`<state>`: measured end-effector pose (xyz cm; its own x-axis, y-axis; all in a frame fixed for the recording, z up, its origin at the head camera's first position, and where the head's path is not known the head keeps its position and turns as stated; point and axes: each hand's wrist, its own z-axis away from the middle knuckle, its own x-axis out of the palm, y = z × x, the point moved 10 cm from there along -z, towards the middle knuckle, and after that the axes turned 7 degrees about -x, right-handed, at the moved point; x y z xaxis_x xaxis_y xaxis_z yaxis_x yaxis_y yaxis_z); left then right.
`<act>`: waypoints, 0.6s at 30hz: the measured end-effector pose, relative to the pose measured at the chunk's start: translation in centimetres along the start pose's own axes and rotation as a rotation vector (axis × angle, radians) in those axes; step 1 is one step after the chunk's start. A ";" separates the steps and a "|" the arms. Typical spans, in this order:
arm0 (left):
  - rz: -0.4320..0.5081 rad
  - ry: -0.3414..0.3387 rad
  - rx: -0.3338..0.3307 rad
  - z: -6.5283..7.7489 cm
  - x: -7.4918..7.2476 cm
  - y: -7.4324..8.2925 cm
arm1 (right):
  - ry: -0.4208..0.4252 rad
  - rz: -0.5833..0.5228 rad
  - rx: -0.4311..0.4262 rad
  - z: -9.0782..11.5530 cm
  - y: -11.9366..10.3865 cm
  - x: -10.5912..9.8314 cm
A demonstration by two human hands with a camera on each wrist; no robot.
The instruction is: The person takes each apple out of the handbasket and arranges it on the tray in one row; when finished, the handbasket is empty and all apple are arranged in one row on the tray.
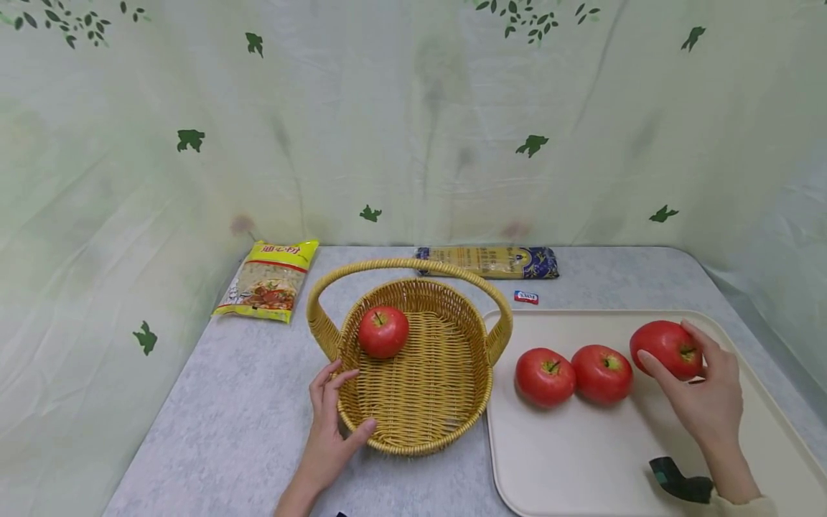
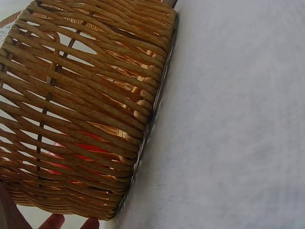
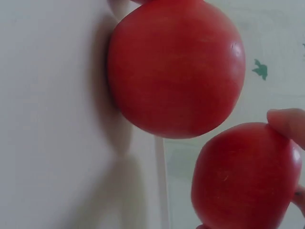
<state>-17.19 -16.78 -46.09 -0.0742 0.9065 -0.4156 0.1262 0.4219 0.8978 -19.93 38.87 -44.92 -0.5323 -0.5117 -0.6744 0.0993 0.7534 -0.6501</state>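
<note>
In the head view, my left hand (image 1: 332, 427) rests at the near left rim of a round wicker basket (image 1: 420, 388) with a tall handle. Thumb and fingers are spread apart, with fingertips over the rim. One red apple (image 1: 383, 332) lies inside the basket at its left. My right hand (image 1: 711, 391) grips another red apple (image 1: 665, 348) between thumb and fingers, above the right part of a cream tray (image 1: 581, 459). The right wrist view shows this held apple (image 3: 245, 176) off the tray surface. Two more apples, a left one (image 1: 545, 378) and a right one (image 1: 602, 374), sit side by side on the tray.
A yellow food packet (image 1: 268, 280) lies at the back left of the grey table (image 1: 213, 402). Behind the basket is a long noodle packet (image 1: 487, 262), with a small red-and-blue wrapper (image 1: 526, 296) near it. A pale leaf-printed curtain (image 1: 413, 122) surrounds the table.
</note>
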 end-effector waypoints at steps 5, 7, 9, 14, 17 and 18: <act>-0.003 0.000 -0.001 0.0 0.0 0.0 | -0.091 0.030 0.038 0.5 -1.5 -0.2; -0.003 -0.001 0.001 0.0 0.0 0.0 | -0.131 0.047 0.039 0.8 -2.2 -0.2; -0.001 0.000 0.004 0.0 0.0 0.1 | -0.169 0.062 0.032 1.0 -2.7 -0.1; 0.002 0.001 0.011 0.0 0.0 0.1 | -0.239 0.097 0.013 1.2 -2.4 0.5; 0.002 0.001 0.013 0.0 0.0 0.1 | -0.271 0.101 0.007 1.3 -2.0 0.9; 0.002 0.001 0.014 0.0 0.0 0.1 | -0.277 0.103 0.006 1.3 -1.8 1.0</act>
<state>-17.13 -16.77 -46.00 -0.0748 0.9075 -0.4134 0.1400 0.4200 0.8967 -19.56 36.45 -44.84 -0.2692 -0.5263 -0.8065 0.1463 0.8054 -0.5744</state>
